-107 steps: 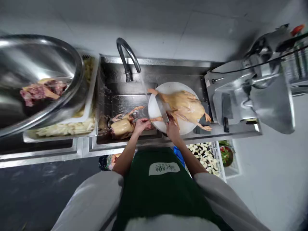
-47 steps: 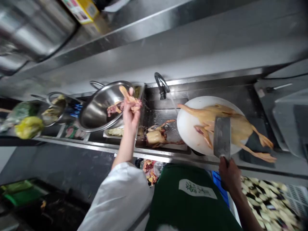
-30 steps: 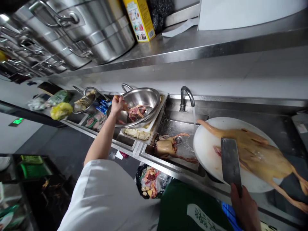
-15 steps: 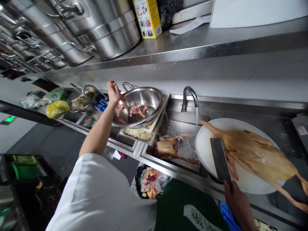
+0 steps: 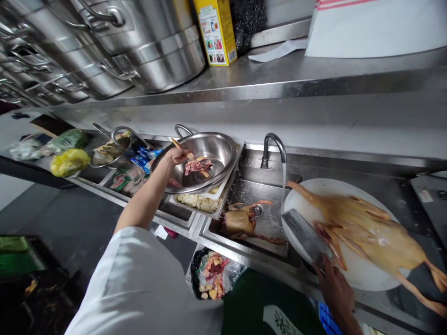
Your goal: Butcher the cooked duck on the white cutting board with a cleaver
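Left arm outstretched | left hand left of faucet, fingers bent | right hand right of faucet, nearer body, fingers curled.

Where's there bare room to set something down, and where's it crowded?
Bare: the shelf front, before the paper strip and white box; a near patch of the cutting board, between the plucked bird and rim. Crowded: the board's middle, under the bird; its left side, beneath the cleaver in the right hand; the steel bowl, holding meat, the left hand over it.
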Demonstrator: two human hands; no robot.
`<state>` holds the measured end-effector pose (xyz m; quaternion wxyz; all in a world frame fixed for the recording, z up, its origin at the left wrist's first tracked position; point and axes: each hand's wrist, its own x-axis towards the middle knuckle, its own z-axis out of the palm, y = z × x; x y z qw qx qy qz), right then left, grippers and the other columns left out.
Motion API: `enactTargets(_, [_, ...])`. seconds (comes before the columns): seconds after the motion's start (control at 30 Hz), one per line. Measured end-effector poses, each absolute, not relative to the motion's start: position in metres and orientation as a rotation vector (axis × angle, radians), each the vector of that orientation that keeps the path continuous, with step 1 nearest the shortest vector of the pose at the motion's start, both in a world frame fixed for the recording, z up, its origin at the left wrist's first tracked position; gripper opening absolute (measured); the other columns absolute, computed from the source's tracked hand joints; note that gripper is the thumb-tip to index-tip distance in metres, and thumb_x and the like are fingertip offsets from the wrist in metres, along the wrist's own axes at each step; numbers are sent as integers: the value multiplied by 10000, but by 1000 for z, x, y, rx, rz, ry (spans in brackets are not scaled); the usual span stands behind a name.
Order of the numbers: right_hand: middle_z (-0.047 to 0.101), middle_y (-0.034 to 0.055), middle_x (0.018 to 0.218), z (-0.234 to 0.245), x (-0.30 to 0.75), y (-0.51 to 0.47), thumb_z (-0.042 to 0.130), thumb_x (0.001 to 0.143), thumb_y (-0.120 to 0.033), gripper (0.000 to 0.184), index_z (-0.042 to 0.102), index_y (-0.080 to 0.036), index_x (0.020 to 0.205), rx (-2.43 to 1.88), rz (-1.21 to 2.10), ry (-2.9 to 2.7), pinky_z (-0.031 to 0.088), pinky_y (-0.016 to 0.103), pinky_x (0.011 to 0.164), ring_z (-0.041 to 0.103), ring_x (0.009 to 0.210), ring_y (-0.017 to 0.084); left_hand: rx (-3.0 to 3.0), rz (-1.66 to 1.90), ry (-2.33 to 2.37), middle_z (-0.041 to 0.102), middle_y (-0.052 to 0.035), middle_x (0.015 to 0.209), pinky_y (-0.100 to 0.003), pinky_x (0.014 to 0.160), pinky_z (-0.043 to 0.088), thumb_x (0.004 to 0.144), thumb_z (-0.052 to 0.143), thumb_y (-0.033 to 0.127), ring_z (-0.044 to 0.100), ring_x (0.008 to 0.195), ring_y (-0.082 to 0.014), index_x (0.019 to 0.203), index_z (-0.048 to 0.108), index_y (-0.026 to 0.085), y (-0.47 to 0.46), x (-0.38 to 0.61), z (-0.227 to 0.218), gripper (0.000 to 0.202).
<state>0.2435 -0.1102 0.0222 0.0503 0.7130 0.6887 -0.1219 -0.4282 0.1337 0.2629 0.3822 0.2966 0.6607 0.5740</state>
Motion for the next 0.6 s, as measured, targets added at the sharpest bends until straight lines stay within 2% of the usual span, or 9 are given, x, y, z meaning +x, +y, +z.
enactTargets(0.13, [636, 202, 1333, 21, 244, -95, 430, 1030, -364, 457, 570, -159, 1414, 2187, -232, 2248, 546, 434, 905, 655, 1168, 345, 668, 1324, 1696, 652, -80, 674, -314, 588, 585, 872, 615, 56, 676, 672, -192, 832, 584, 127, 129, -423, 264, 87])
enactTargets(0.2, [626, 192, 1347, 23, 244, -88, 469, 1015, -369, 433, 619, -160, 1363, 2177, -131, 2280, 531, 451, 935, 641, 1148, 355, 691, 1307, 1661, 687, -90, 741, -377, 622, 605, 915, 633, 136, 699, 692, -214, 931, 591, 132, 125, -423, 270, 45])
enactTargets(0.3, [644, 187, 1309, 22, 245, -85, 492, 1013, -398, 433, 666, -151, 1323, 2145, 8, 2302, 534, 460, 904, 659, 1042, 353, 713, 1285, 1602, 710, -94, 801, -460, 631, 615, 957, 649, 270, 719, 685, -244, 1044, 554, 170, 122, -422, 278, 163])
enactTargets(0.4, [650, 185, 1303, 17, 246, -86, 494, 1013, -403, 429, 683, -158, 1311, 2130, 84, 2333, 547, 433, 853, 675, 1013, 338, 725, 1339, 1552, 701, -77, 777, -469, 645, 624, 955, 672, 319, 730, 679, -248, 1053, 516, 184, 123, -421, 280, 228])
enactTargets(0.47, [651, 180, 1312, 14, 246, -87, 486, 1010, -407, 433, 689, -168, 1308, 2150, 116, 2343, 554, 422, 827, 683, 1022, 338, 766, 1388, 1517, 694, -52, 755, -457, 677, 633, 898, 736, 262, 736, 686, -238, 1061, 507, 183, 123, -420, 280, 292])
enactTargets(0.6, [666, 167, 1286, 14, 241, -89, 435, 1006, -443, 467, 703, -191, 1294, 2199, 130, 2342, 562, 447, 806, 690, 1031, 355, 856, 1465, 1484, 702, -12, 789, -435, 805, 634, 683, 816, 8, 754, 759, -214, 1133, 511, 179, 119, -416, 276, 570])
